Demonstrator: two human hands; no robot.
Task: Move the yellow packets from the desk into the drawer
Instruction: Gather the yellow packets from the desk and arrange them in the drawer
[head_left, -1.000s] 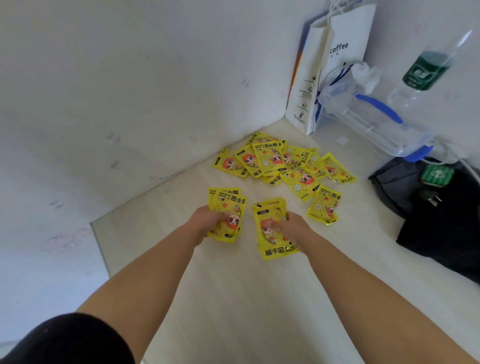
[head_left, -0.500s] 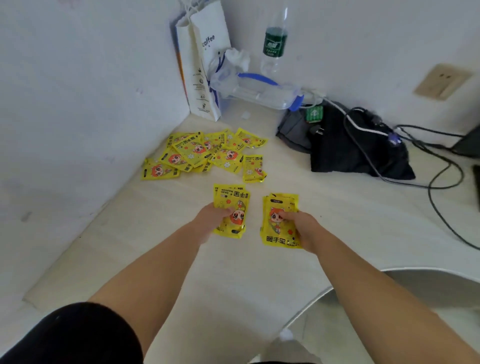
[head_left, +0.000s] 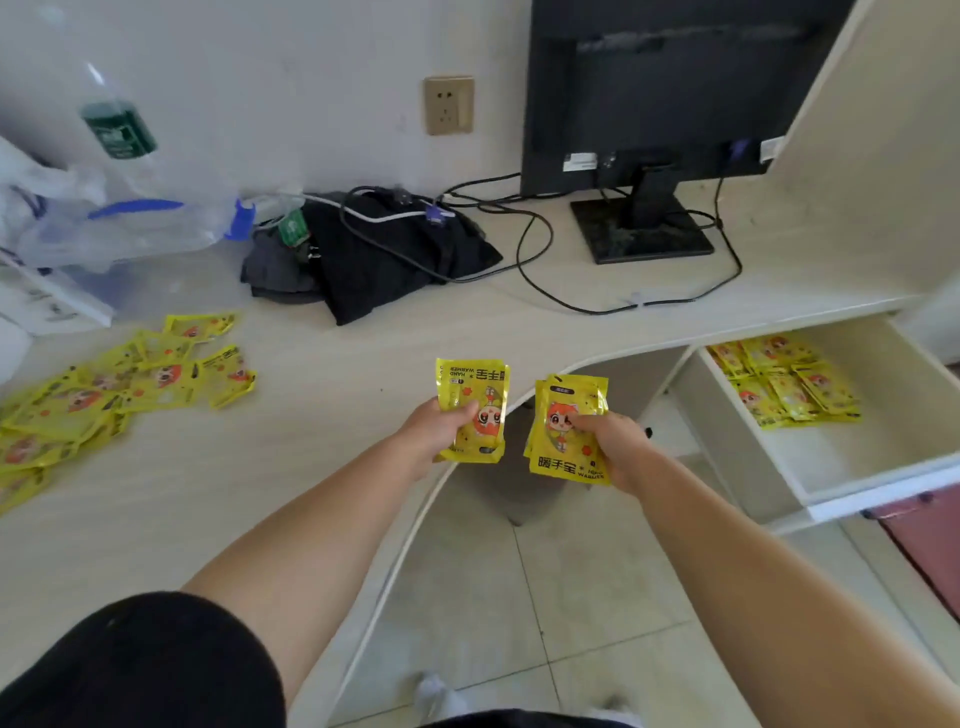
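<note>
Now left hand (head_left: 441, 426) and right hand (head_left: 610, 441) each grip stacked packets (head_left: 569, 431) off the tabletop (head_left: 311, 467); loose stacks could slip, falling short of drawer (head_left: 857, 467).

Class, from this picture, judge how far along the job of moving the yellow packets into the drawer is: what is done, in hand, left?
Done: a batch of packets lies in the open drawer. In hand: the left hand grips a first stack, the right hand a second stack, neither yet at the drawer. Left: a scattered pile on the desk, so the job is unfinished.
</note>
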